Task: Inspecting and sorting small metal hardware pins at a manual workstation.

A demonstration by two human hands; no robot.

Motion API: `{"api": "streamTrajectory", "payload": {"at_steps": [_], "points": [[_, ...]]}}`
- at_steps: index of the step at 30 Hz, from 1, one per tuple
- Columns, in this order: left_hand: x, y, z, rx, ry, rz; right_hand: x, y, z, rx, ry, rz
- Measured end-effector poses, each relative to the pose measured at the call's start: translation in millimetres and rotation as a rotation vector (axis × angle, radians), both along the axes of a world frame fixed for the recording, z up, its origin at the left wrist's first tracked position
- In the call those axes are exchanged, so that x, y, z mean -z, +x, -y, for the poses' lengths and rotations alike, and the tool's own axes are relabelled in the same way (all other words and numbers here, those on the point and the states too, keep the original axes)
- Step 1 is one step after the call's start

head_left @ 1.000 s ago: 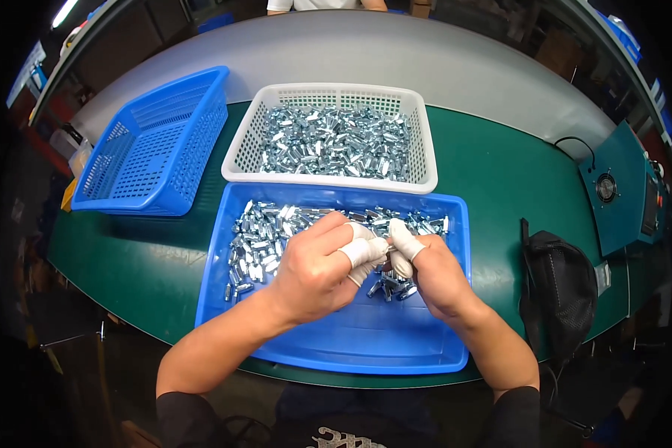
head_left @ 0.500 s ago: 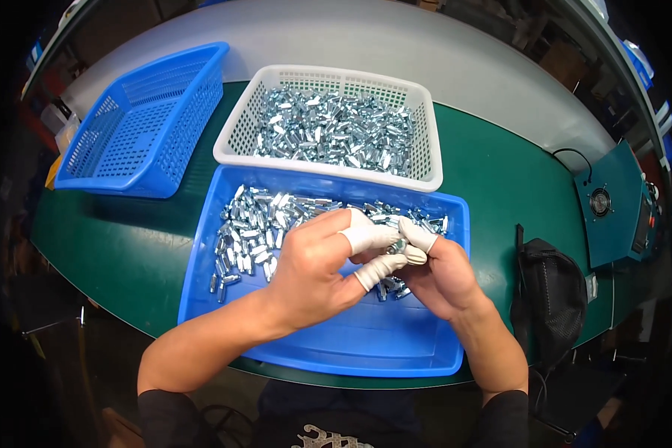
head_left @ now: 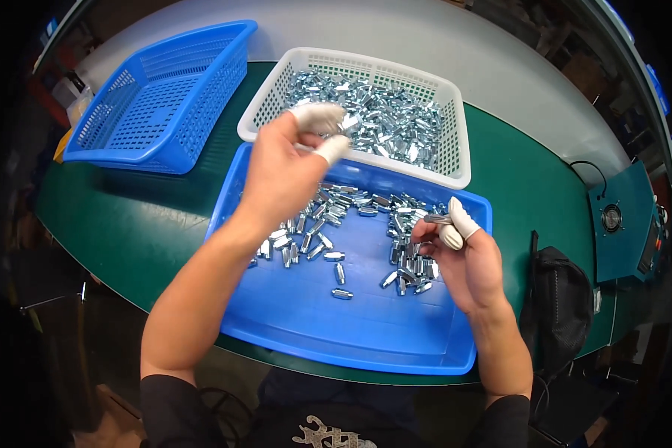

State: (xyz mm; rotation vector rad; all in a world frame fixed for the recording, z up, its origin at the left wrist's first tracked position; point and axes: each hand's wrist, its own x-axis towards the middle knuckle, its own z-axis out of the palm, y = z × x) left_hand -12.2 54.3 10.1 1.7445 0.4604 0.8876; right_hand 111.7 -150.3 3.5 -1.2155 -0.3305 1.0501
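Note:
My left hand (head_left: 284, 160), with white finger cots on thumb and fingers, hangs over the near left rim of the white basket (head_left: 455, 142). It is slightly blurred, its thumb and fingers apart; I make out no part held between them. Small shiny metal hex fittings (head_left: 396, 123) fill that basket. Above the right side of the blue tray (head_left: 336, 336), my right hand (head_left: 467, 257) pinches a metal fitting (head_left: 438, 219) between cot-covered thumb and finger. More loose fittings (head_left: 306, 239) lie in the tray, heaped toward its far side and right.
An empty blue basket (head_left: 190, 127) stands tilted at the far left of the green table (head_left: 515, 160). To the right lie a black mesh bag (head_left: 564, 299) and a teal box with a fan (head_left: 612, 216). A grey panel (head_left: 396, 33) closes the back.
My hands were together over the tray; now the left has moved up and away to the white basket. The right stays over the tray, still pinching a fitting. The view has shifted slightly.

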Motion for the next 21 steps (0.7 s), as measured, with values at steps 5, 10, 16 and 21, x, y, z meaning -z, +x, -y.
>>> {"api": "streamTrajectory", "payload": {"at_steps": [5, 10, 16, 21], "points": [[-2, -8, 8, -0.081, 0.451, -0.244, -2, -4, 0, -0.018, 0.02, 0.06], [18, -17, 31, 0.171, 0.931, -0.724, -2, -6, 0, -0.096, -0.013, 0.14], [28, -16, 33, 0.178, 0.914, -0.71, -4, -11, 2, -0.097, -0.029, 0.126], [0, -10, 53, 0.358, 0.122, -0.431, 1, -9, 1, 0.004, -0.005, 0.263]]}}
